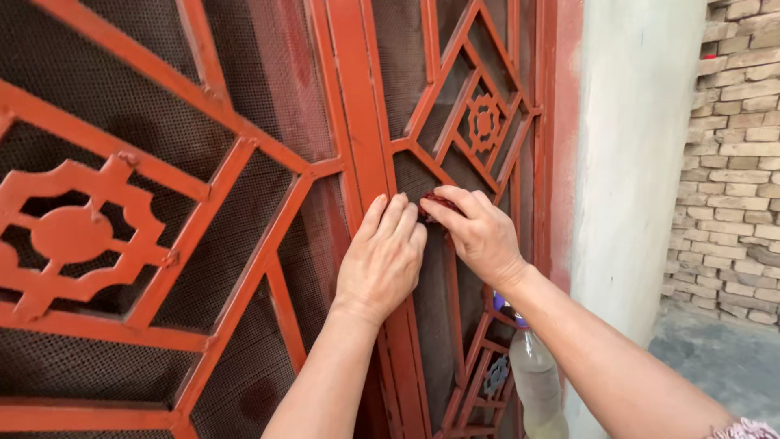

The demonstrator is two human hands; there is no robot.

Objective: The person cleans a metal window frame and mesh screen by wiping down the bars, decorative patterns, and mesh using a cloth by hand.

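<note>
Hands work at a red metal gate (357,97) with dark mesh behind its bars. The left hand (382,256) lies flat against the gate's vertical middle post, fingers straight and together, holding nothing. The right hand (479,232) is just beside it, touching it at the fingertips, and its fingers are pinched around a small dark red object (439,200), which it presses against the mesh right of the post. What the object is, I cannot tell. Below the right wrist, a clear plastic bottle (538,382) with a blue cap hangs near the gate's lower bars. Right of the gate stand a grey plastered pillar (634,162) and a brick wall (735,162).
</note>
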